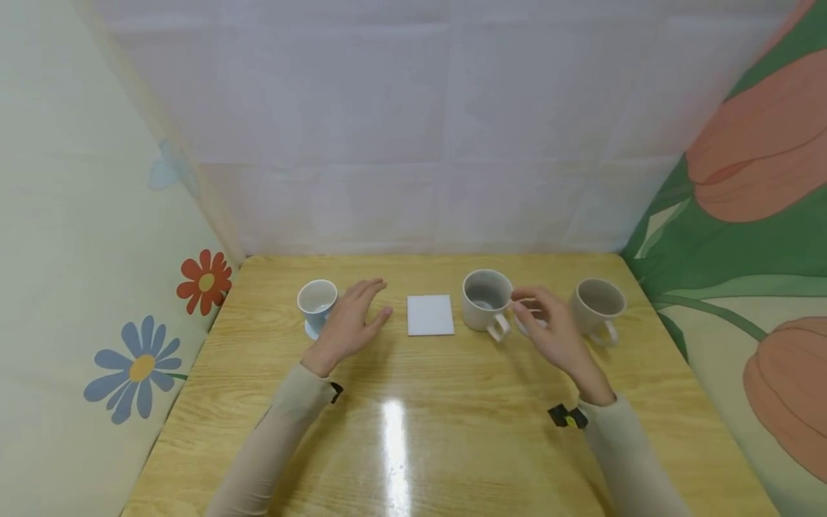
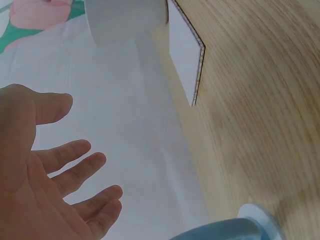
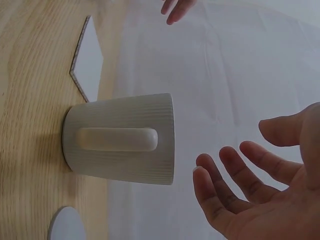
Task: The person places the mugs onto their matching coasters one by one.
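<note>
My left hand (image 1: 349, 323) hovers beside a small blue-and-white mug (image 1: 315, 296), partly covering it, with fingers spread and nothing in them. That mug stands on a round pale coaster (image 1: 311, 331). My right hand (image 1: 554, 332) is just right of a ribbed off-white mug (image 3: 120, 140), its fingers loosely bent and apart from the mug in the right wrist view. The ribbed mug stands upright on bare wood, handle toward me. Partly behind my right hand lies a round white coaster (image 3: 68, 225). A square white coaster (image 1: 431, 315) lies between the hands.
A greyish-beige mug (image 1: 596, 316) stands upright at the right, handle toward the front right. The wooden table (image 1: 452, 445) meets a white cloth (image 1: 413, 143) at the back. Flower-printed panels (image 1: 743, 287) flank both sides.
</note>
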A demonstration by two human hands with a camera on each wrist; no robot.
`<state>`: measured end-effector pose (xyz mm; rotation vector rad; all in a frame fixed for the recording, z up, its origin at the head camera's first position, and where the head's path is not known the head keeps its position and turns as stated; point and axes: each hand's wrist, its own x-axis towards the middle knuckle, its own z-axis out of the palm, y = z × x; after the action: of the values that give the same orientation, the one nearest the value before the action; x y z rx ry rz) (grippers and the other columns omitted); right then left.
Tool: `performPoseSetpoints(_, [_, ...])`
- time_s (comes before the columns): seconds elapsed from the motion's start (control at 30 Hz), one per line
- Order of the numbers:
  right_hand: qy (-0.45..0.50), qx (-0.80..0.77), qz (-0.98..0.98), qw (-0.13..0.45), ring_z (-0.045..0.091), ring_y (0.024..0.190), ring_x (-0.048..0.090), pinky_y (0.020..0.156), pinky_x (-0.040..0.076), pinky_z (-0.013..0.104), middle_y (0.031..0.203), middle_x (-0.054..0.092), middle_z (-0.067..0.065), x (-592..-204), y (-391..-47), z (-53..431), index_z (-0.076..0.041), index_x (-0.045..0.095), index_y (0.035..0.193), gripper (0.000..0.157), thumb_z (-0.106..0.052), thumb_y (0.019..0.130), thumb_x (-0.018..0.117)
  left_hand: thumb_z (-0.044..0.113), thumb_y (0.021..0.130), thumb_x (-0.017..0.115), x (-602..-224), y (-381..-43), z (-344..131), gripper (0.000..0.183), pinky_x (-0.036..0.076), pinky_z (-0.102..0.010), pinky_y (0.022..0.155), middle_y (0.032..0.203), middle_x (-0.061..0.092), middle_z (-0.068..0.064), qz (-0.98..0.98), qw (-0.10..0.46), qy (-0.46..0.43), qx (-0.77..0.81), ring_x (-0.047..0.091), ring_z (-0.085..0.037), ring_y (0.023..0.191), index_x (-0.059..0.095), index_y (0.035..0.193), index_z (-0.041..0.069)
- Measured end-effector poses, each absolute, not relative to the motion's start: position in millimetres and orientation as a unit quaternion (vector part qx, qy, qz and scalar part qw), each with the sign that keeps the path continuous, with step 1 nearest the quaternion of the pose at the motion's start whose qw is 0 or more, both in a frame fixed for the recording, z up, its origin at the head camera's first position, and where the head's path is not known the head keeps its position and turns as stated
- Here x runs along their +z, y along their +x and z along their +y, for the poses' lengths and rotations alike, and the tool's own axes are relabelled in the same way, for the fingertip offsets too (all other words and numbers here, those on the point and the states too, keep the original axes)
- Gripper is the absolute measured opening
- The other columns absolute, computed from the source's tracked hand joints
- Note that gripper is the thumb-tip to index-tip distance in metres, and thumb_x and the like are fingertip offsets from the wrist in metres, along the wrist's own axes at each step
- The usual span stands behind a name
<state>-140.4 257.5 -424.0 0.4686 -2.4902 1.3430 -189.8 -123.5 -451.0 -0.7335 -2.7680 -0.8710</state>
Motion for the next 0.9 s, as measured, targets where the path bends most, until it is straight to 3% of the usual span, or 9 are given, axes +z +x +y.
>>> performPoseSetpoints(0.17, [0.151, 0.462, -0.864, 0.133, 0.036, 0.111, 0.07, 0.092, 0.052, 0.009, 0.128, 0.07, 0.028, -428.5, -140.3, 261.5, 0.011, 0.066, 0.128, 0.025, -0.001, 0.106, 0.062, 0.031, 0.107, 0.066, -454.3, -192.4, -119.7, 0.057, 0.039, -0.058, 0.125, 0.159, 0.054, -0.017, -0.922, 0.069, -0.248, -0.291, 0.048, -0.039, 0.149, 0.052, 0.154, 0.001])
performPoseSetpoints(0.53, [0.128, 0.467, -0.867, 0.121, 0.05, 0.112, 0.071, 0.089, 0.053, 0.012, 0.126, 0.071, 0.031, -442.2, -136.5, 266.4, 0.011, 0.066, 0.128, 0.026, 0.001, 0.104, 0.064, 0.032, 0.107, 0.065, -467.9, -196.4, -113.3, 0.057, 0.038, -0.058, 0.126, 0.161, 0.052, -0.017, -0.925, 0.047, -0.237, -0.294, 0.046, -0.039, 0.151, 0.051, 0.155, 0.003])
performPoseSetpoints(0.9, [0.103, 0.47, -0.869, 0.115, 0.037, 0.109, 0.072, 0.088, 0.054, 0.011, 0.126, 0.073, 0.025, -459.9, -132.1, 266.8, 0.007, 0.069, 0.127, 0.025, -0.004, 0.105, 0.066, 0.027, 0.107, 0.065, -482.0, -200.1, -104.1, 0.056, 0.04, -0.059, 0.124, 0.159, 0.052, -0.02, -0.925, 0.024, -0.252, -0.282, 0.049, -0.042, 0.148, 0.051, 0.154, -0.001])
